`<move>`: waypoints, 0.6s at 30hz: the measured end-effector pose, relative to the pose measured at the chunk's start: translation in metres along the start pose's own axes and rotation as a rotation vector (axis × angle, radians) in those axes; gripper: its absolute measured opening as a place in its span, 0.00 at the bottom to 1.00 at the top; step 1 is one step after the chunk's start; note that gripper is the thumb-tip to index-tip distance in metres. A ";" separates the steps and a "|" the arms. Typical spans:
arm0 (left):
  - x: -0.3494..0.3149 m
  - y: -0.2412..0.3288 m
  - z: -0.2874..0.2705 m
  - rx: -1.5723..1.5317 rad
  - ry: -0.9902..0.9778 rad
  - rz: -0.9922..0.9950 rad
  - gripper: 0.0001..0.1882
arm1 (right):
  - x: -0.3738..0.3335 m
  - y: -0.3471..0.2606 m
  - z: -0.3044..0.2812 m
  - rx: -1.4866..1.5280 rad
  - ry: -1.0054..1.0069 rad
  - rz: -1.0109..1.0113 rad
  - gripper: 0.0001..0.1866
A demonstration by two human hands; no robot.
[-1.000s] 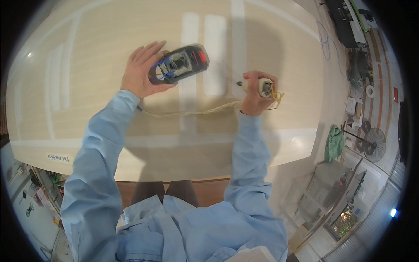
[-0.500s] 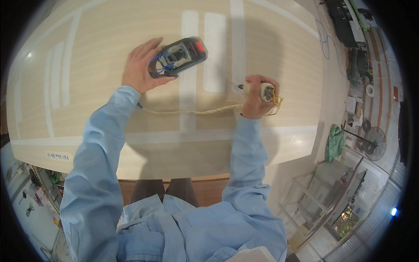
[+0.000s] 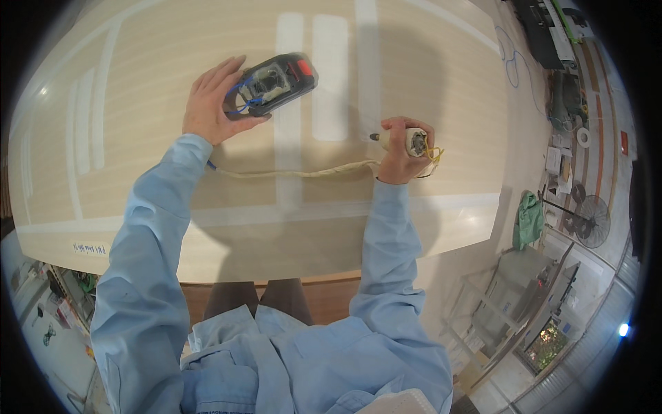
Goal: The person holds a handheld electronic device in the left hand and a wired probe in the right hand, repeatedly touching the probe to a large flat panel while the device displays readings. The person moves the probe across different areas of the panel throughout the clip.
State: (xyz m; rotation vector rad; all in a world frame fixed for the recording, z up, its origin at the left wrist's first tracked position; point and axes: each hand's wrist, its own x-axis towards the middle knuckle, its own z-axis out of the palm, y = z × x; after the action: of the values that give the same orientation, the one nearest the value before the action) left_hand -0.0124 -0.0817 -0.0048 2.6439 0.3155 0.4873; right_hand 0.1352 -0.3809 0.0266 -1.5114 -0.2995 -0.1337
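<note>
Left hand (image 3: 212, 103) clasping black oblong plastic toy-car chassis (image 3: 271, 84), 10 o'clock; right hand (image 3: 400, 152) clenched round cream handheld corded tool (image 3: 407, 141), 2 o'clock. Advisable: chassis steadied, tip aligned.

light blue long-sleeved work shirt, buttoned cuffs, bare hands
</note>
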 end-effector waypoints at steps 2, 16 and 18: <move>0.001 0.001 0.000 -0.006 0.004 0.010 0.44 | 0.001 0.001 -0.002 -0.018 0.019 -0.011 0.09; 0.000 0.000 0.002 0.022 0.004 0.032 0.45 | 0.018 -0.003 0.000 -0.042 0.046 -0.051 0.09; 0.000 0.000 0.001 0.029 -0.003 0.023 0.45 | 0.021 -0.002 0.001 -0.050 0.006 -0.023 0.09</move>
State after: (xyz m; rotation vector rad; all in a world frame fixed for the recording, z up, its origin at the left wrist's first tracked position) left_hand -0.0120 -0.0817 -0.0055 2.6788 0.2940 0.4903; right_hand 0.1550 -0.3775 0.0344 -1.5569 -0.3107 -0.1643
